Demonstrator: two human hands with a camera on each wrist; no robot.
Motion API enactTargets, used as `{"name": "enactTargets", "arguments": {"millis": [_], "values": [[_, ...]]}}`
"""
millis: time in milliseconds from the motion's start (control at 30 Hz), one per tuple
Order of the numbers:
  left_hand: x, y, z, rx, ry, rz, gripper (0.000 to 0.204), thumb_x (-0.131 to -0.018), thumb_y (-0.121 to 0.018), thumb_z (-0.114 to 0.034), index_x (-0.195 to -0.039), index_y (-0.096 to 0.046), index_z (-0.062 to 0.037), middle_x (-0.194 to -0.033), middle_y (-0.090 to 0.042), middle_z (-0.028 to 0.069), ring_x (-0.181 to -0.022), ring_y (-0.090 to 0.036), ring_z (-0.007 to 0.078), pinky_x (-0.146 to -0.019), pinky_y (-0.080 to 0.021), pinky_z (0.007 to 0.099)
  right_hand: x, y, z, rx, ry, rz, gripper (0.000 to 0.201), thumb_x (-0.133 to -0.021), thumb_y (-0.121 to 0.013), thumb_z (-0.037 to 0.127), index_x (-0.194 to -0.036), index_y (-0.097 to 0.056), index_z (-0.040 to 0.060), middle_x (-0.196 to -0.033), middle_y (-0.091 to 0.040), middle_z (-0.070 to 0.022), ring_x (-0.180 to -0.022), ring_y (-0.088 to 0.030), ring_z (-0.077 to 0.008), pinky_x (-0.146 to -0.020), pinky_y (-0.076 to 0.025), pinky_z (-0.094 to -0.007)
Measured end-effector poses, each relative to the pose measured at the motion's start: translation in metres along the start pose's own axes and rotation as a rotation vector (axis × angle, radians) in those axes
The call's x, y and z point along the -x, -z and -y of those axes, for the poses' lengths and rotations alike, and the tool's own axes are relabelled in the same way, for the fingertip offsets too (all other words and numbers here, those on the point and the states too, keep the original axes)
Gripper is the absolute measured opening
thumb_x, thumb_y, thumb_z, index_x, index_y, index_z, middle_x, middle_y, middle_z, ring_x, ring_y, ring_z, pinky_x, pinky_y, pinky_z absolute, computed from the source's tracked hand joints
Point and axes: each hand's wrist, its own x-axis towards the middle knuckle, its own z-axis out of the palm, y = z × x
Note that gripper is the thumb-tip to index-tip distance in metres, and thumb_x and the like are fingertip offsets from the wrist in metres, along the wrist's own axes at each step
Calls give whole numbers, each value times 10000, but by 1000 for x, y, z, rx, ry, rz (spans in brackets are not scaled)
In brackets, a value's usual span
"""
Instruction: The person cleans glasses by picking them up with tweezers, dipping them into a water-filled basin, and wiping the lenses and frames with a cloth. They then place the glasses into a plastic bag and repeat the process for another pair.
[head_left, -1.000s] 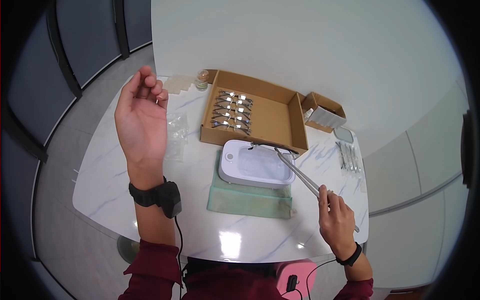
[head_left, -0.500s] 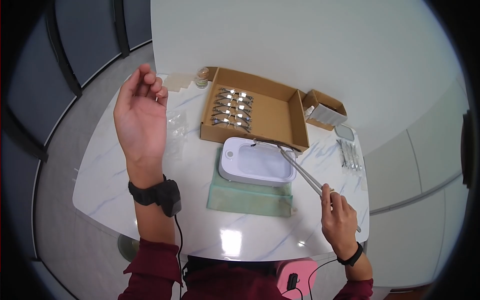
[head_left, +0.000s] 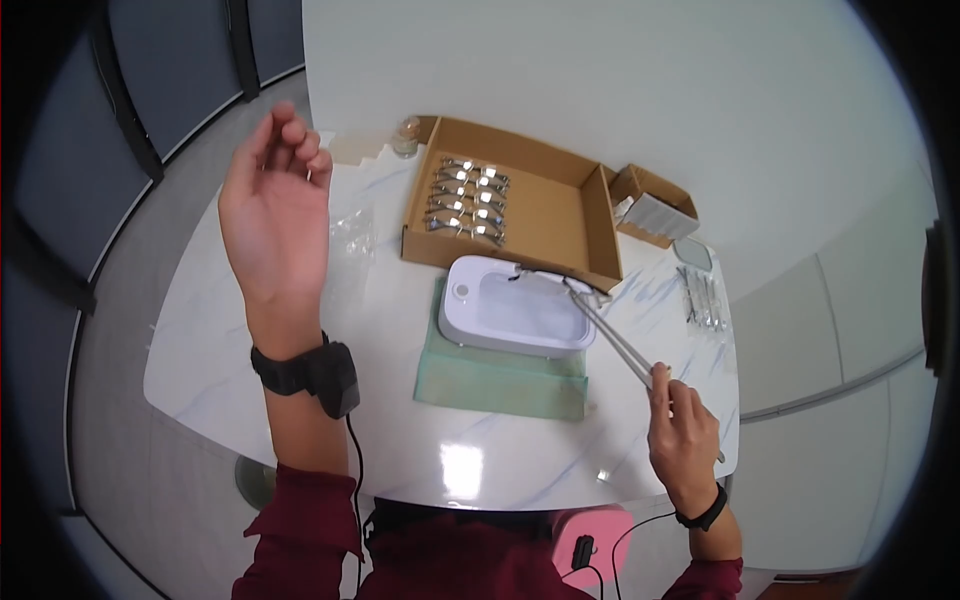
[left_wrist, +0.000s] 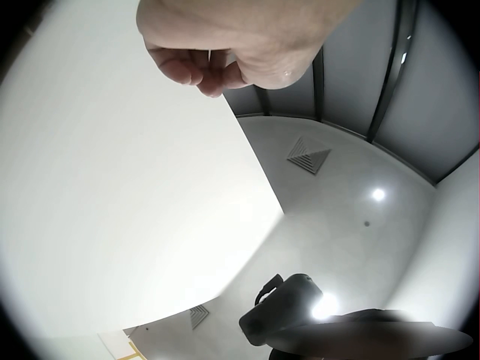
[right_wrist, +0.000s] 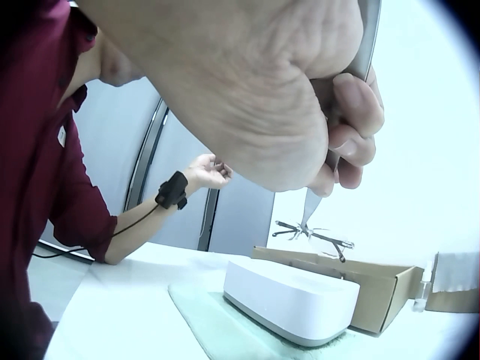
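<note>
My right hand [head_left: 685, 435] grips long metal tweezers [head_left: 622, 348]. From their tips hangs a pair of glasses [right_wrist: 330, 240] with dark temples, over the back right rim of a white tub-shaped cleaner [head_left: 465, 325]. The right wrist view has the glasses above this cleaner, apart from it. Clear liquid appears to fill the cleaner's basin. A folded green cloth [head_left: 500, 388] lies beneath it. Raised at the left, my left hand [head_left: 280, 215] holds nothing, palm up with fingers loosely bent.
Behind the cleaner, a cardboard tray [head_left: 555, 215] has several pairs of glasses [head_left: 467, 205] lined up at its left. A small cardboard box [head_left: 655, 210], bagged items [head_left: 703, 300] and a grey-rimmed case [head_left: 692, 254] are at the right. A jar [head_left: 406, 138] and clear plastic bags [head_left: 352, 245] lie left.
The glasses in the tweezers have shifted slightly right over the cleaner's rim and tilt a little more. My right hand has moved slightly right. The left hand stays raised.
</note>
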Motion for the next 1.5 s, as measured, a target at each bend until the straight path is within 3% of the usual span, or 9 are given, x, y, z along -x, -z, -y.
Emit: {"name": "enactTargets", "arguments": {"millis": [100,267,400,1500], "values": [[-3,4,-1,-19,-19,19,212,-990,-533,-141,-1091,-587,38,-932,-533,48,-848,-492,139,-781,-434,275,16,14,10,-71,26,-3,465,-805,-642,-28,-1262,-580,-92,-901,-566,-104,-660,-547,-197,-503,-464,-303],[-3,4,-4,22,-26,10,192,-1004,-482,-92,-1104,-540,61,-935,-488,80,-838,-452,169,-773,-436,297,40,14,45,-212,223,80,462,-752,-618,-7,-1204,-607,-101,-878,-576,-106,-612,-523,-157,-504,-469,-270],[-5,11,-7,29,-27,53,211,-984,-532,-117,-1085,-588,59,-930,-522,63,-847,-483,152,-781,-445,286,46,-5,53,-183,166,186,519,-742,-602,9,-1246,-569,-111,-818,-528,-84,-620,-502,-160,-506,-460,-268],[-7,18,-9,59,-39,82,233,-989,-523,-120,-1105,-591,70,-943,-529,78,-882,-498,165,-800,-454,293,52,-29,74,-235,131,226,570,-728,-576,3,-1279,-534,-135,-773,-489,-76,-615,-508,-165,-488,-468,-274]]}}
